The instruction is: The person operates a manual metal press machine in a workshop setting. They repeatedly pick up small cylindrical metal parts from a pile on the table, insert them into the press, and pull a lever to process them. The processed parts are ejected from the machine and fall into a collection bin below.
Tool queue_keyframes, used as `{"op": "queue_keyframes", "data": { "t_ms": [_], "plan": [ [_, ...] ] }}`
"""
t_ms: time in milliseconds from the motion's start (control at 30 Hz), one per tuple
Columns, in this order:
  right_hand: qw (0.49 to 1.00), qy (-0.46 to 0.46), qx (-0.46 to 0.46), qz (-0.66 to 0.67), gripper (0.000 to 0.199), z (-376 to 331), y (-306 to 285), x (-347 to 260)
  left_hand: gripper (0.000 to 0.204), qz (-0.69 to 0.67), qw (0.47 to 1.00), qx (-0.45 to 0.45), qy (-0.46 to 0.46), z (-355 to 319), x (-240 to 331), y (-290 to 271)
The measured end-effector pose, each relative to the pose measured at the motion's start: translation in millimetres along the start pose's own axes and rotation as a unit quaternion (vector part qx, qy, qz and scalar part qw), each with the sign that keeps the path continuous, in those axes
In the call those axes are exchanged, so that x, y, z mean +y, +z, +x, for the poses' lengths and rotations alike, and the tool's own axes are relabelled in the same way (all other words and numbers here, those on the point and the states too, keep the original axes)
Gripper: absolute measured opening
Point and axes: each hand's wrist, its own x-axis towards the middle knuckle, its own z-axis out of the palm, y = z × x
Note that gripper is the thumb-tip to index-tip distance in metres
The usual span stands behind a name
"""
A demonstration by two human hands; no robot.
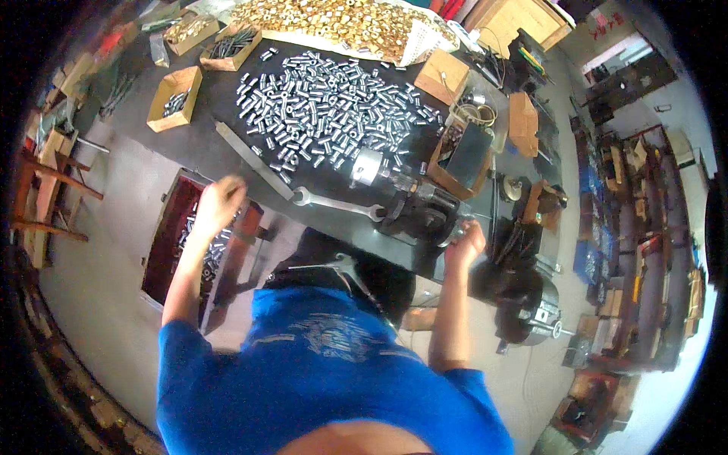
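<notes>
Steel sleeves heaped on a dark workbench, upper centre of the frame.

Left hand hovers at centre left over a red bin holding more of the small metal parts; it is blurred, so I cannot tell whether the fingers are apart or closed on anything. Right hand, right of centre, is curled against the edge of a black chuck fixture beside a silver spanner. Brass pieces fill the top of the frame, with cardboard boxes at upper left.
</notes>
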Motion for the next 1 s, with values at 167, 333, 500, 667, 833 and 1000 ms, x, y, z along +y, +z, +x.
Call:
{"op": "queue_keyframes", "data": {
  "t_ms": [167,333,500,667,833,1000],
  "plan": [
    [0.999,0.007,-0.033,0.020,0.015,-1,-13,8,0.011,-0.065,0.975,-0.062,0.205,60,70,77],
    [0.997,0.011,-0.053,0.060,0.016,-5,-26,8,0.017,0.058,0.948,-0.128,0.285,98,80,182],
    [0.994,0.005,-0.101,0.049,0.020,-10,-25,9,0.016,0.090,0.952,-0.045,0.288,101,64,222],
    [0.993,0.017,-0.098,0.066,0.018,-7,-28,9,0.018,0.115,0.959,-0.162,0.202,89,94,173],
    [0.994,0.033,-0.082,0.062,0.013,-10,-26,9,0.010,-0.346,0.923,-0.167,0.033,79,86,112],
    [0.992,0.030,-0.103,0.062,0.011,-2,-32,13,0.012,-0.525,0.822,-0.215,0.047,74,98,55]
  ]
}}
